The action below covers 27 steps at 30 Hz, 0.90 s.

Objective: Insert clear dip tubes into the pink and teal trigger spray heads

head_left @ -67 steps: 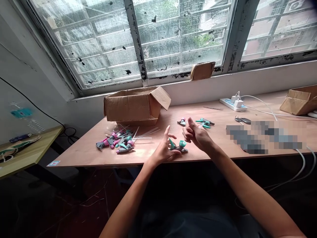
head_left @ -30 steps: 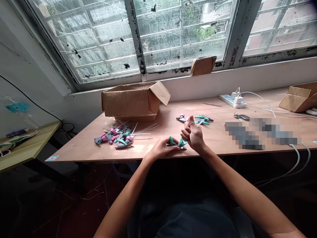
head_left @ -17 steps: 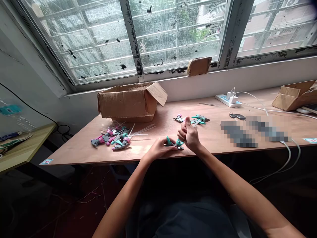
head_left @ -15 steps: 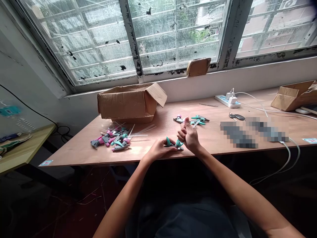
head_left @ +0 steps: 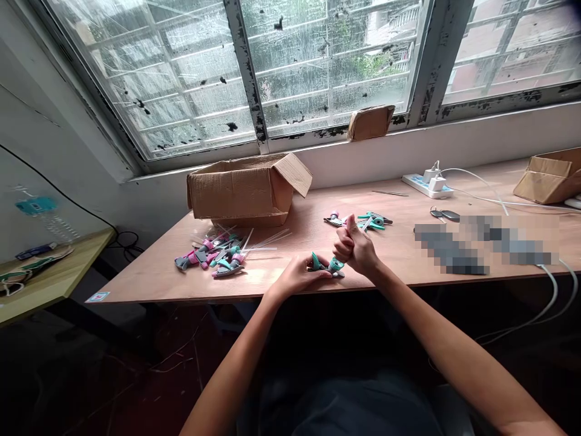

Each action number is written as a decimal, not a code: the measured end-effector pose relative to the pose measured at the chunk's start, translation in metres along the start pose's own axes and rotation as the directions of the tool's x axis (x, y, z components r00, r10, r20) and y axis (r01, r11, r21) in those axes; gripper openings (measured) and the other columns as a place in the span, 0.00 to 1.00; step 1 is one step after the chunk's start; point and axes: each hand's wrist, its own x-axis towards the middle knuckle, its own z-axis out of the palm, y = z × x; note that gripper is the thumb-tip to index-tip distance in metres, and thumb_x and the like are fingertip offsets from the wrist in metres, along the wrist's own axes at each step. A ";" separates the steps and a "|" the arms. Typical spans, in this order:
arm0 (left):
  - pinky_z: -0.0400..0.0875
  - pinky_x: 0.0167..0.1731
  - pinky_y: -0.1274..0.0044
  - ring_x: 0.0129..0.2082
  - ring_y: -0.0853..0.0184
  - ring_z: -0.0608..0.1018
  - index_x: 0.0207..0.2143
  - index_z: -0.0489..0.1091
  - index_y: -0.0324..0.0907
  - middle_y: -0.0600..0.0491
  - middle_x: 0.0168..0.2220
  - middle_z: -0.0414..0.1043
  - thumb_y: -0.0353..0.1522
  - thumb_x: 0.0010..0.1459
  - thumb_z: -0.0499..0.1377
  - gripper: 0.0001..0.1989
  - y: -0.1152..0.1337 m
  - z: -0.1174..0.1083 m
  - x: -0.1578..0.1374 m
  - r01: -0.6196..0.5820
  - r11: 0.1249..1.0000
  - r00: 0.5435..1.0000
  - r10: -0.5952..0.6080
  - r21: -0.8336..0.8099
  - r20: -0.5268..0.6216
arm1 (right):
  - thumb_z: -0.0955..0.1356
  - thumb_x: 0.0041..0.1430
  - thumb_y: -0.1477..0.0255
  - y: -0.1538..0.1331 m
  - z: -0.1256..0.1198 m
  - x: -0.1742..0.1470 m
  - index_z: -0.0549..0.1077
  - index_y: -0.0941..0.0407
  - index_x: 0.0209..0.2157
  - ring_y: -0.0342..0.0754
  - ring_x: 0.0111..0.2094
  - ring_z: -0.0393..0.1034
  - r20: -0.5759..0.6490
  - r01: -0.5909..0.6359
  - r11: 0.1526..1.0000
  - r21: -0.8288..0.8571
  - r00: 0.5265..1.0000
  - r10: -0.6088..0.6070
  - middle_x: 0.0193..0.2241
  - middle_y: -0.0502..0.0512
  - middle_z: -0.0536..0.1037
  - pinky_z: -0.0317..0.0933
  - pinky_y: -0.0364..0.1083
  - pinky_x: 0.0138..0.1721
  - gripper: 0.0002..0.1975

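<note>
Near the table's front edge my left hand (head_left: 298,275) is closed around a teal and grey plastic piece that looks like a trigger spray head (head_left: 334,265). Its teal collar faces my right hand (head_left: 356,247). That hand is a fist with the thumb up, just right of the collar, gripping a thin whitish tube (head_left: 367,223) whose end shows beyond the fingers. Further left lies a pile of pink, grey and teal spray heads (head_left: 218,254) with clear tubes (head_left: 267,241). Several more teal and grey pieces (head_left: 376,220) rest behind my right hand.
An open cardboard box (head_left: 240,192) stands behind the pile. A white power strip (head_left: 429,185), keys (head_left: 445,214) and blurred-out dark items (head_left: 454,249) are to the right, beside cables. Another cardboard box (head_left: 543,177) sits at the far right of the table (head_left: 149,266).
The whole view has shifted slightly, with everything appearing a little further right. Both hands keep nearly the same pose and hold.
</note>
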 end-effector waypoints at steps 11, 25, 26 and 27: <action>0.71 0.41 0.73 0.38 0.61 0.80 0.44 0.78 0.37 0.47 0.39 0.81 0.45 0.56 0.67 0.22 0.004 0.002 0.002 0.010 1.000 1.000 -0.009 -0.021 0.029 | 0.65 0.55 0.37 0.008 0.006 -0.003 0.49 0.52 0.16 0.36 0.11 0.36 -0.140 0.068 0.997 -0.038 0.987 -0.072 0.10 0.40 0.44 0.35 0.41 0.12 0.37; 0.71 0.42 0.71 0.41 0.60 0.80 0.46 0.74 0.37 0.45 0.41 0.80 0.45 0.57 0.67 0.22 0.004 -0.007 -0.001 0.032 0.997 0.999 -0.033 -0.065 -0.011 | 0.71 0.53 0.42 -0.005 -0.003 0.003 0.72 0.53 0.34 0.46 0.25 0.68 0.040 0.157 0.973 -0.168 0.987 -0.153 0.22 0.48 0.70 0.65 0.46 0.28 0.27; 0.72 0.42 0.71 0.42 0.59 0.80 0.47 0.72 0.38 0.45 0.42 0.79 0.44 0.56 0.67 0.23 0.007 -0.013 -0.004 0.047 0.996 0.999 -0.049 -0.069 -0.018 | 0.70 0.53 0.41 -0.011 -0.007 0.005 0.73 0.52 0.41 0.49 0.31 0.72 0.034 0.181 0.962 -0.203 0.983 -0.178 0.28 0.51 0.75 0.68 0.48 0.34 0.29; 0.72 0.43 0.70 0.43 0.59 0.80 0.48 0.71 0.38 0.45 0.43 0.79 0.44 0.56 0.67 0.24 0.012 -0.023 -0.009 0.063 0.997 0.998 -0.065 -0.053 -0.026 | 0.69 0.55 0.41 -0.016 -0.012 0.006 0.72 0.51 0.46 0.50 0.37 0.74 0.020 0.197 0.948 -0.251 0.980 -0.199 0.34 0.53 0.78 0.69 0.50 0.40 0.30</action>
